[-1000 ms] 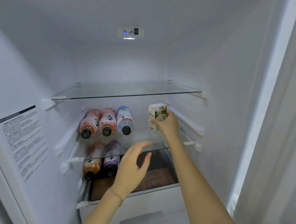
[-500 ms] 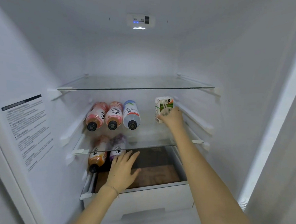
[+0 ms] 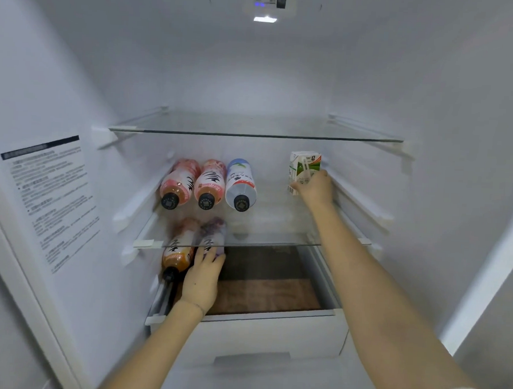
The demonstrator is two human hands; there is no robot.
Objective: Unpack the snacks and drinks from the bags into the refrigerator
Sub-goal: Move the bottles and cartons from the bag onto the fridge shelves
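Head view. The right hand (image 3: 315, 187) reached to the right rear of the middle glass shelf (image 3: 276, 240) and closed around the lower part of an upright juice carton (image 3: 303, 168), thumb on the near face; whether the carton's base already rested on the glass could not be told. The left hand (image 3: 202, 277) lay lower, fingers curled over the purple-labelled bottle (image 3: 212, 241), which lay on its side beside an orange-labelled bottle (image 3: 177, 254) at the left of the level under that shelf; the hand appeared to rest on or loosely grasp the bottle, and a firm hold could not be confirmed.

To do the step well, the carton would best be set down flat and square, close to the right wall and clear of the three bottles, and released only once it stood steady. The lower bottle would need steadying against its neighbour so that it does not roll toward the open drawer (image 3: 272, 326).

The carton was small, white and green with an orange corner, and carried a wrapped straw on its front. On the same shelf, well to its left, lay two pink-labelled bottles (image 3: 195, 180) and one white-labelled bottle (image 3: 240, 181), side by side, dark caps toward the viewer. The upper glass shelf (image 3: 252, 134) held nothing visible.
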